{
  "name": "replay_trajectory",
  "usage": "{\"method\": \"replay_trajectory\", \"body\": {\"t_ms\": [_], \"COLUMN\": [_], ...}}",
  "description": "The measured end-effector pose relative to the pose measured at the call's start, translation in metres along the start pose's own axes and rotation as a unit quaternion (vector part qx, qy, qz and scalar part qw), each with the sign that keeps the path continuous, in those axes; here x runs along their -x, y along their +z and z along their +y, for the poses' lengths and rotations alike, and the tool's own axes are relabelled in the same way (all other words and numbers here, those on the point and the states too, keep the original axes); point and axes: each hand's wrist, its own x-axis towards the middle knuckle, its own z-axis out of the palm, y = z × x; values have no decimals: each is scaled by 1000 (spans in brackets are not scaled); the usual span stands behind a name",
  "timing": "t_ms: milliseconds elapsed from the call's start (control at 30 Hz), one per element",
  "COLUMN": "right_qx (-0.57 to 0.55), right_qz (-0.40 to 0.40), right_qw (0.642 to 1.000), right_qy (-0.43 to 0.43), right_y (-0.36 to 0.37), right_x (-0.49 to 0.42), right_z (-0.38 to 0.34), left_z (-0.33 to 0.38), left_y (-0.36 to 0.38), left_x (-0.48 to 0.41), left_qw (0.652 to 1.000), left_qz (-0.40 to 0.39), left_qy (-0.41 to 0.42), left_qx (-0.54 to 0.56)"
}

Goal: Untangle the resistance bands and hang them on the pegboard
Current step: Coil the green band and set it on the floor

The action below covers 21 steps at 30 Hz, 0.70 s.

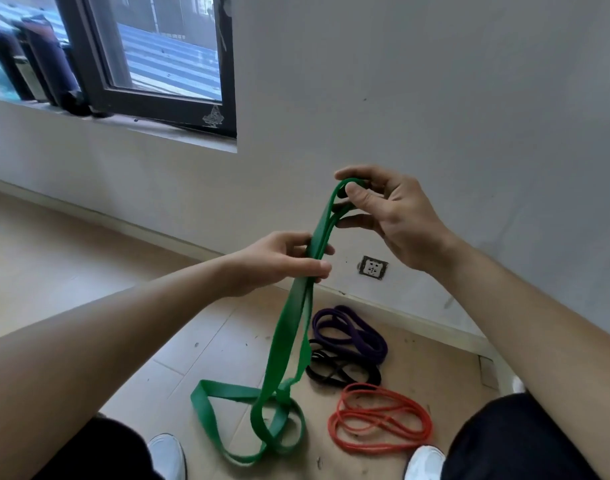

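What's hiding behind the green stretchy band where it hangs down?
Behind the hanging green band lie the purple band and black band on the floor. Their left ends are covered, so whether they tangle there cannot be seen.

You face a plain white plaster wall (435,81) with a white square power socket (373,267) set low in it, while up to your left a dark-framed glass window (165,46) lets daylight fall over a pale ledge (192,140) and a beige tiled floor (37,244).

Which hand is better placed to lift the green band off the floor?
Probably the right hand: it pinches the green band at its top loop, above the left hand, gripping lower down.
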Motion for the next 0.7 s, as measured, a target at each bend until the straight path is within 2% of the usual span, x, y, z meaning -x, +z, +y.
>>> {"method": "replay_trajectory", "body": {"t_ms": [300,400,500,600,700], "right_qx": [-88,-66,-46,72,273], "right_qz": [140,182,206,157,5], "right_qw": [986,980,972,968,926], "right_qy": [8,48,107,179,260], "right_y": [-34,-50,-66,-75,-75], "right_x": [-7,-9,-6,1,10], "right_z": [4,19,36,54,61], "left_z": [-37,-35,-31,-25,-16], "left_y": [3,-7,-18,-25,-29], "left_x": [-9,-10,-10,-11,-10], "left_qw": [989,991,993,986,979], "left_qz": [-2,27,90,160,205], "left_qy": [-80,-74,-51,-23,10], "left_qx": [-126,-109,-62,-32,5]}}
